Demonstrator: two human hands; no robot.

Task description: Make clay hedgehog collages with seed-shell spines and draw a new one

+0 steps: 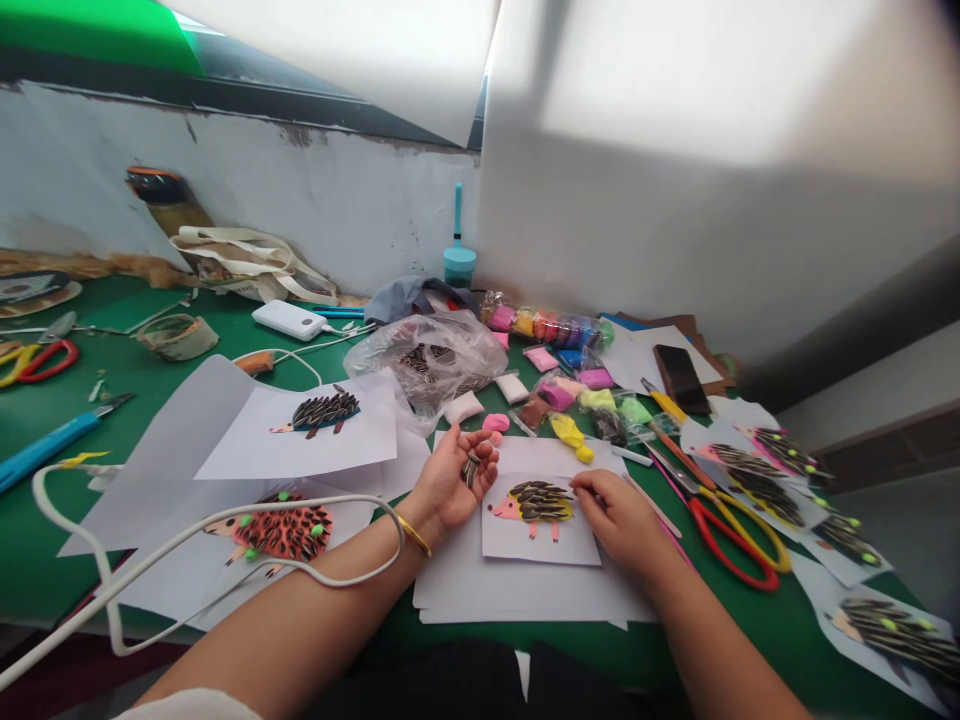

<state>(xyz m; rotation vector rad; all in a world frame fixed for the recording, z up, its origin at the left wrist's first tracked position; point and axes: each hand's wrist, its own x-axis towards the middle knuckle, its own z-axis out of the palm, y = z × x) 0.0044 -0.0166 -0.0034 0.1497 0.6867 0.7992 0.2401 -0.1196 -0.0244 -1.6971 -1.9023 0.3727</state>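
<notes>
My left hand (pixel 455 478) is cupped palm up, its fingers curled round several striped sunflower seeds (pixel 471 470). Right of it lies a white card (pixel 510 548) bearing a clay hedgehog (pixel 532 505) with a pink face, pink legs and a yellow body covered in seeds. At the card's right edge is my right hand (pixel 616 515), thumb and fingertips pinched together by the hedgehog's back; whatever they hold is too small to make out. Under the card are larger white sheets (pixel 465 595).
A plastic bag of seeds (pixel 427 355) lies behind, beside clay packets (pixel 559 390). Scissors (pixel 731 540), a phone (pixel 681 378) and other hedgehog cards (pixel 847 540) are at right. A white cable (pixel 247 510) crosses my left forearm; a utility knife (pixel 56 445) lies far left.
</notes>
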